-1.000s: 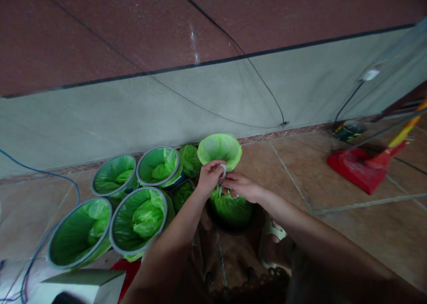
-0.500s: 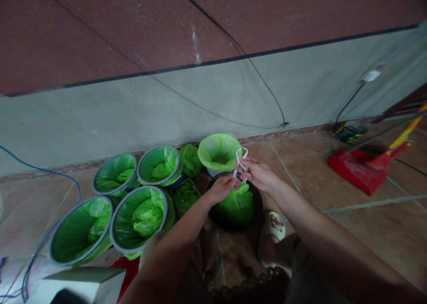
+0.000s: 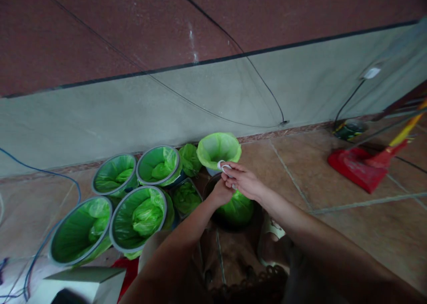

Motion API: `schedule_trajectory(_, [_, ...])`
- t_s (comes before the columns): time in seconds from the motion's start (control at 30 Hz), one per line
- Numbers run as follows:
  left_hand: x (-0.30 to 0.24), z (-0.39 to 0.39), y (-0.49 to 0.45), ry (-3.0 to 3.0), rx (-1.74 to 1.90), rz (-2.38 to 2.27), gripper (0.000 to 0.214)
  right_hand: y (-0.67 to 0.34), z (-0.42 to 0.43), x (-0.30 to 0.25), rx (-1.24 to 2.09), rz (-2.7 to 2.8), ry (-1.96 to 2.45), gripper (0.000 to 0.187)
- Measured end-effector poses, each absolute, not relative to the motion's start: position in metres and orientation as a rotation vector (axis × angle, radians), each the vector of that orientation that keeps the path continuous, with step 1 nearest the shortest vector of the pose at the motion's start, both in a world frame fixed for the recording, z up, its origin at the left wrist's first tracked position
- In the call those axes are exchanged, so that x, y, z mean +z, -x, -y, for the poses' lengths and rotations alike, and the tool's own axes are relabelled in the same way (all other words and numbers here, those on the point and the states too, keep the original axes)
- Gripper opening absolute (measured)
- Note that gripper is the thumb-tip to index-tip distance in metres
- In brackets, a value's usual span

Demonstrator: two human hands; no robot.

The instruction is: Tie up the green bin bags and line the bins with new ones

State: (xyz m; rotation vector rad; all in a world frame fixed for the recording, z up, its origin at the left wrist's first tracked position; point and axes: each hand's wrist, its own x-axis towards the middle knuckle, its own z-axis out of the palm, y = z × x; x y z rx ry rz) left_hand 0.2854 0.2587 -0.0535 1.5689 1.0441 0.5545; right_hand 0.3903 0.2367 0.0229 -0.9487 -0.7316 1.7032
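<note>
Right hand (image 3: 246,182): fingers pinch thin white looped string (image 3: 223,165) | Left hand (image 3: 222,193): 8 o'clock from it, fingers hidden, can't tell | Shiny green plastic bag (image 3: 236,209): string's 5 o'clock, in round dark tub (image 3: 209,184), likely to stay up

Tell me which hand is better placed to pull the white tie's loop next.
Probably the right. The right hand has its fingertips beside the loop of the white tie. The left hand sits lower in the picture, farther from the loop, its fingertips partly hidden.
</note>
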Motion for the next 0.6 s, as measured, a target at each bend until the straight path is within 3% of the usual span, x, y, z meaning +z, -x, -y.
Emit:
schedule_trajectory(0.2, [-0.045,-0.253,-0.286,-1.888,0.24,-0.873,0.015,-0.393,-0.239,0.022,1.684,0.631,0.876,0.033])
schedule_trajectory(0.37, [-0.037,-0.248,-0.281,-1.968,0.242,-0.853,0.02,-0.397,-0.242,0.02,1.6,0.61,0.919,0.035])
schedule_trajectory(0.6, [-0.036,-0.252,-0.277,-1.771,0.283,-0.937,0.037,-0.399,-0.242,0.006,1.476,0.833,1.375,0.076])
